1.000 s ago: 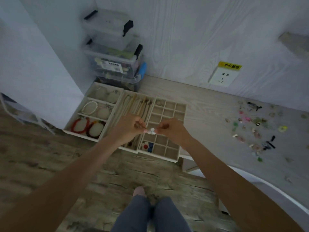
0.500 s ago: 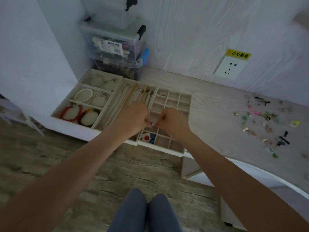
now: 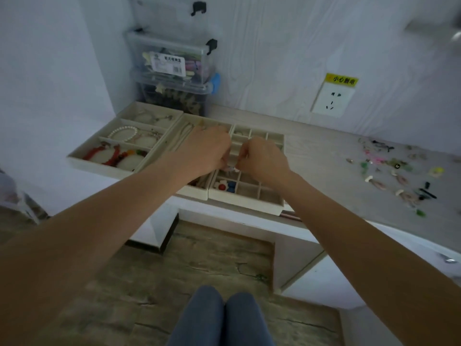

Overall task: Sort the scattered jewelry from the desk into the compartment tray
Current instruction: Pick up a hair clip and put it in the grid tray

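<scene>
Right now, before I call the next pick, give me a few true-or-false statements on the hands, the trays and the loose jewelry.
1. Both hands, left hand and right hand, pinch a small white piece over the grid tray. True.
2. The scattered jewelry lies left of the trays. False: it lies to their right.
3. A pearl bracelet sits in the leftmost tray. True.
4. The grid tray is full. False: most visible cells look empty.

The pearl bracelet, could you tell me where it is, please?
Head view, left: the pearl bracelet lies in the leftmost tray's middle compartment, behind the red bracelets.
</scene>
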Motion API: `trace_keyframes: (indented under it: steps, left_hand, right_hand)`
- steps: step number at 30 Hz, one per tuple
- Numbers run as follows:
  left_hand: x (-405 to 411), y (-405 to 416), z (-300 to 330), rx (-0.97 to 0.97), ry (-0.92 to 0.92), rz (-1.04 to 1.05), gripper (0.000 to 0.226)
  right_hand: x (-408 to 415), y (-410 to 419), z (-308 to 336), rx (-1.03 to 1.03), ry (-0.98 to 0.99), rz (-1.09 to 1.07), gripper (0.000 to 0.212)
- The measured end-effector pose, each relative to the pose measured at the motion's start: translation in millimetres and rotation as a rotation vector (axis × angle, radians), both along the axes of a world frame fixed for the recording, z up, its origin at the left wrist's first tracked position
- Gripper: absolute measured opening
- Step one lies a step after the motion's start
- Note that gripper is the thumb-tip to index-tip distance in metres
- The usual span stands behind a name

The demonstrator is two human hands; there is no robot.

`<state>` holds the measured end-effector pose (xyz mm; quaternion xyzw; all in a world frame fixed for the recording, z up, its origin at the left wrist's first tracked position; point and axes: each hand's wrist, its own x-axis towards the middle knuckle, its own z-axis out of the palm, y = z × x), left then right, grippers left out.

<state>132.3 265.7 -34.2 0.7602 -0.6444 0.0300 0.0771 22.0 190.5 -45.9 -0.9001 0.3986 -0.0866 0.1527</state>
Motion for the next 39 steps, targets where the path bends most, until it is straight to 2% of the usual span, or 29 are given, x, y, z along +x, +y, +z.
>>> trace_keyframes:
  steps: [5,10,16,19,25,34,39]
  left_hand:
    - [1.8,5.9,3.3,-0.001,0.084,-0.016,0.014]
    - [0.4,7.3,1.7,0.004,0.067,0.000,0.017]
    - [-2.8,4.3,4.2,0.022,0.098,0.067,0.016]
    - [-3.8,4.1,4.7,0.029,0.083,0.088,0.014]
    - [-5.0,7.5,9.3,0.061,0.094,0.072,0.016]
    - [-8.8,4.2,6.1,0.021,0.063,0.082,0.018]
    - [-2.8,7.9,4.6,0.054,0.118,0.049,0.014]
  right_hand:
    - [6.4,2.2,0.4,0.048,-0.018,0.014,0.012]
    - [7.1,0.3,-6.6,0.042,0.096,0.078,0.028]
    - [4.8,4.4,-1.6,0.026,0.014,0.063,0.016]
    - [6.8,9.9,-6.1,0.031,0.024,0.075,0.018]
    - [3.6,14.4,-5.7,-0.088,0.055,0.006,0.021]
    - [10.0,16.0,-3.7,0.042,-0.004,0.005,0.020]
    - [11.0,17.1,-3.3,0.011,0.019,0.020,0.020]
